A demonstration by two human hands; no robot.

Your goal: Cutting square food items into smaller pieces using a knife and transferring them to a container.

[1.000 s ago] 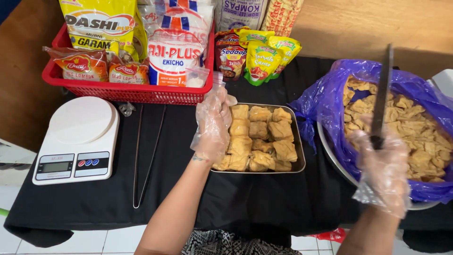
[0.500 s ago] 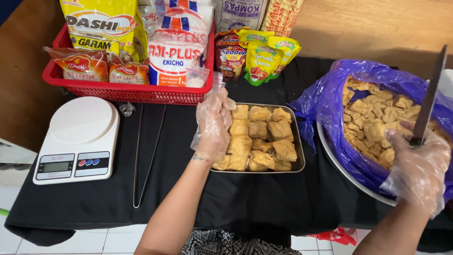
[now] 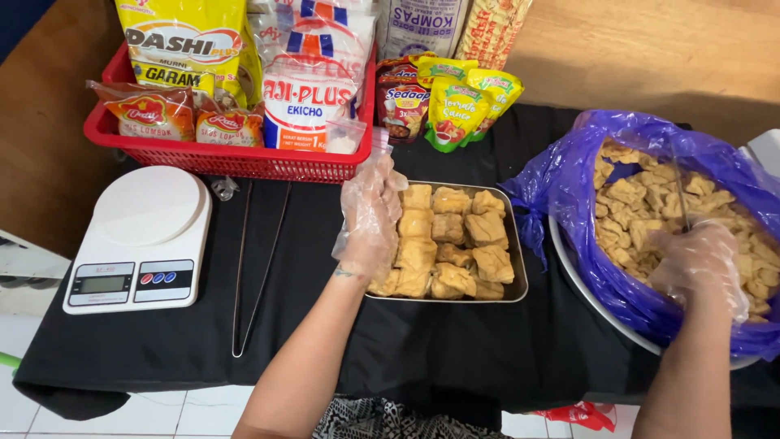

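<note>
My left hand [image 3: 370,219], in a loose clear plastic glove, rests on the left edge of a rectangular metal tray [image 3: 520,280] filled with fried tofu pieces [image 3: 455,244]. My right hand [image 3: 703,264], also gloved, grips a knife [image 3: 679,191] seen edge-on, its blade pointing away over a purple plastic bag [image 3: 569,183] of more fried tofu [image 3: 642,203]. The bag lines a large round metal bowl [image 3: 593,297] at the right.
A white kitchen scale [image 3: 138,240] sits at the left on the black tablecloth [image 3: 455,358]. Long metal tongs [image 3: 256,268] lie between scale and tray. A red basket [image 3: 227,158] of seasoning packets stands at the back, with sauce pouches [image 3: 451,102] beside it.
My right hand has swung the knife from upright at the right edge down over the tofu in the purple bag. My left hand has stayed on the tray.
</note>
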